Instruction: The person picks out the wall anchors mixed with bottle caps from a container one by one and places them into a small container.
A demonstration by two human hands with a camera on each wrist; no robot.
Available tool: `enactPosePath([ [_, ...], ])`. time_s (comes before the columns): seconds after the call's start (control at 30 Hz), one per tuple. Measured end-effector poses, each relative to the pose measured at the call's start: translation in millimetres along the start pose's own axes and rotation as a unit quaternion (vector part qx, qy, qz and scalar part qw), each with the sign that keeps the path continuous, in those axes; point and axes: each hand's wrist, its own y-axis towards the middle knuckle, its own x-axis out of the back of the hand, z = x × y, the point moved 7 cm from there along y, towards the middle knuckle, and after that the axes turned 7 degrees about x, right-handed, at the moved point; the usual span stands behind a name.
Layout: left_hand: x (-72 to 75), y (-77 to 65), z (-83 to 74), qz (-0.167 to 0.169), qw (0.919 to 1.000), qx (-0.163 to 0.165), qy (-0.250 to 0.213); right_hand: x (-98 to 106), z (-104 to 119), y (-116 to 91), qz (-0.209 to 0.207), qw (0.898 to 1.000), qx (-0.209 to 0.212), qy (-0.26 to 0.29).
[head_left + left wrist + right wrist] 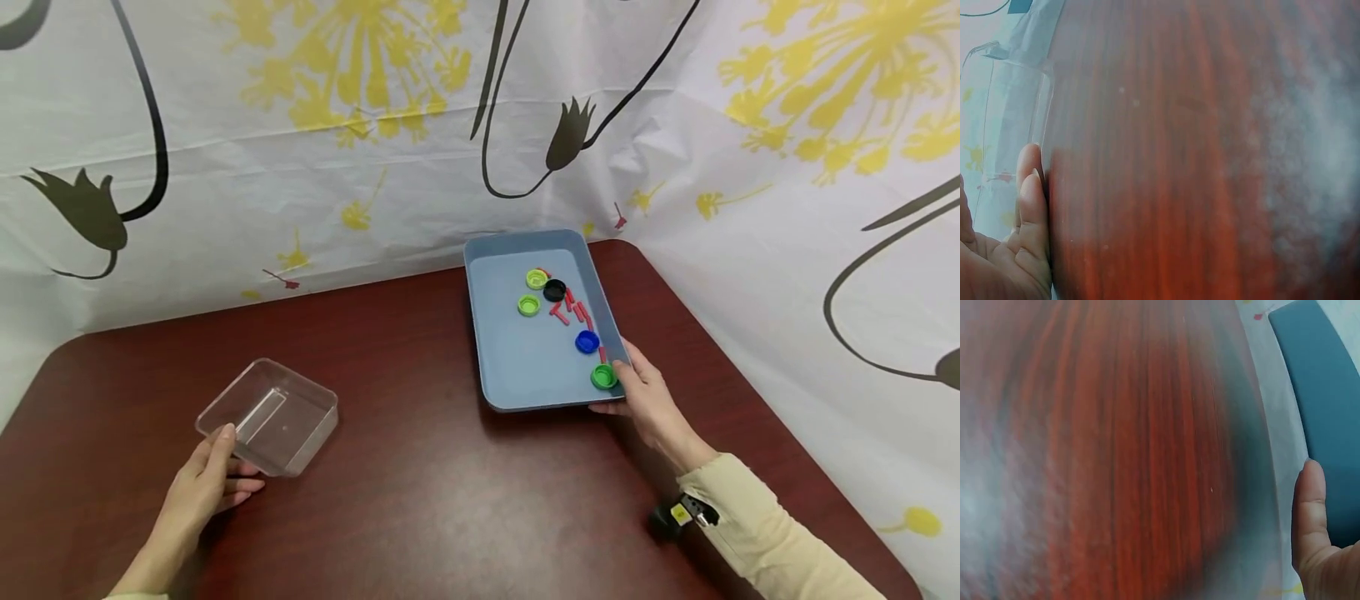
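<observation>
My left hand [198, 487] grips a clear square plastic box [315, 440] at its near-left corner, thumb over the rim and other fingers below. In the left wrist view the fingers [1034, 203] lie against the see-through box [1013, 119]. At the near-right corner of a shallow blue-grey tray [517, 358], my right hand [656, 408] holds on, thumb on the rim beside a green cap [603, 376]. Its fingers [1311, 509] show along the tray's outside [1319, 394] in the right wrist view. A dark shadow lies under the tray's near edge.
Inside the tray are a blue cap [587, 342], a black cap [554, 290], two lime caps [528, 305] and several small red sticks [579, 312]. The dark wooden table [420, 467] meets a patterned white sheet [420, 192] at the back and right.
</observation>
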Motion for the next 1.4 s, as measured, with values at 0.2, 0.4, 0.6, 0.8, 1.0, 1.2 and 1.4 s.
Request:
enactPosePath([
  [0.2, 1.3, -0.4, 0.9, -0.005, 1.0000, 0.003, -0.001, -0.9, -5.9, 4.5, 0.003, 1.000, -0.022, -0.001],
  [0.4, 2.3, 1.0, 0.8, -0.005, 0.9998, 0.016, -0.004, 2.5, -9.9, 12.5, -0.008, 0.999, -0.038, 0.002],
  [0.6, 2.5, 0.0, 0.3, -0.003, 0.9999, 0.016, -0.003, 2.3, -15.0, 23.8, 0.013, 0.999, -0.042, -0.020],
  [0.8, 2.2, 0.3, 0.9, -0.007, 0.9998, 0.016, -0.002, 8.0, -14.2, 35.1, 0.023, 0.990, -0.021, -0.135],
  [1.0, 1.8, 1.3, 0.5, -0.005, 0.9999, 0.015, -0.001, 14.6, -12.7, 38.7, 0.017, 0.975, -0.016, -0.223],
  [1.2, -0.1, 0.9, 0.9, -0.005, 1.0000, 0.006, -0.003, 14.2, -19.1, 28.1, 0.019, 0.993, -0.040, -0.112],
  [1.4, -1.2, 1.1, -0.3, -0.006, 1.0000, 0.007, 0.003, 2.0, -16.4, 17.4, 0.026, 0.996, -0.016, -0.085],
])
